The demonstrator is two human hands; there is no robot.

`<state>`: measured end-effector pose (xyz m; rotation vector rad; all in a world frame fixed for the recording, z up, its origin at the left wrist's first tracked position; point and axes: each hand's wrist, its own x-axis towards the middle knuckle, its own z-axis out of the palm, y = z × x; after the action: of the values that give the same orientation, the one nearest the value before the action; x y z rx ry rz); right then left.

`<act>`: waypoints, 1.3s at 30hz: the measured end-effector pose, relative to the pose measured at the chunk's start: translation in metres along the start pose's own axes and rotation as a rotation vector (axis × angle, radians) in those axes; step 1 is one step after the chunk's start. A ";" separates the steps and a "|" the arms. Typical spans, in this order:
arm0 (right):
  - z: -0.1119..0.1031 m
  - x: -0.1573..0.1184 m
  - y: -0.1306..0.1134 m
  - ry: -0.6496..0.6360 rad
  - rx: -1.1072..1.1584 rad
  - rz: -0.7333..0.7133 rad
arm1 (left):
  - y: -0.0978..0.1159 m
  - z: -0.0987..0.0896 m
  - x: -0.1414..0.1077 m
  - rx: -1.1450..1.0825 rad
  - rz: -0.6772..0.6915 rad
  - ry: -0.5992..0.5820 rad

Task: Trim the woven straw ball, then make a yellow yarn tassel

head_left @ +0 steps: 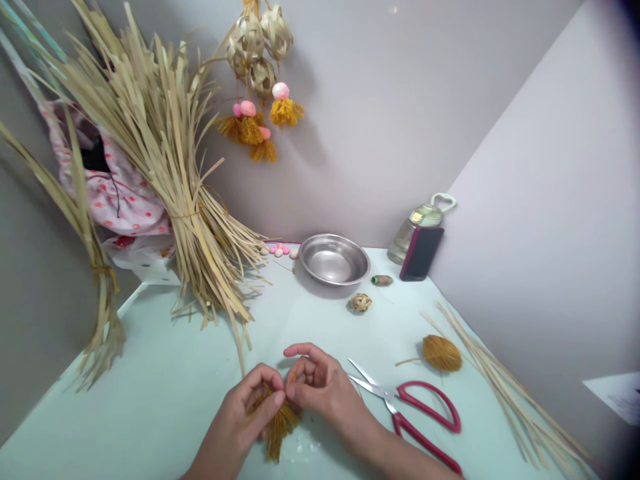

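Note:
A mustard-yellow yarn tassel (281, 430) hangs below my fingers near the front of the table. My left hand (255, 407) is closed around its top, thumb and fingers pinched together. Close against it, my right hand (320, 387) pinches at the tassel's top with thumb and index finger; a bit of orange yarn shows between its fingers. The exact spot of that pinch is partly hidden. Red-handled scissors (387, 395) lie with blades apart just right of my right hand. Farther right rests a ball of mustard yarn (442, 353).
A steel bowl (334, 261), a small woven ball (360, 303) and a thread spool (382, 281) sit toward the back. A phone (423, 253) leans against a bottle (406, 237). Dried straw bundles (187, 193) stand left; loose strips (505, 387) lie right. Woven-ball ornaments (263, 77) hang behind.

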<state>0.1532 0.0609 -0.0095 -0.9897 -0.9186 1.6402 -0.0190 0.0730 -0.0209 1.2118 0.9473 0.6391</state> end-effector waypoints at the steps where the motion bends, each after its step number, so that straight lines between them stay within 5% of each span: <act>1: 0.000 0.000 0.001 0.000 0.000 0.003 | 0.001 0.000 0.000 0.006 0.000 0.002; 9: 0.000 0.000 0.002 0.003 -0.004 0.012 | 0.005 0.000 0.000 -0.066 0.000 0.052; 28: 0.002 -0.001 0.000 0.001 -0.007 0.021 | 0.008 -0.001 -0.001 0.001 -0.009 -0.044; 39: 0.003 -0.002 -0.004 0.002 -0.014 0.034 | 0.012 0.000 0.000 -0.172 -0.009 0.057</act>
<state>0.1524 0.0597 -0.0049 -1.0212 -0.9183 1.6628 -0.0183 0.0760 -0.0096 1.0412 0.9250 0.7359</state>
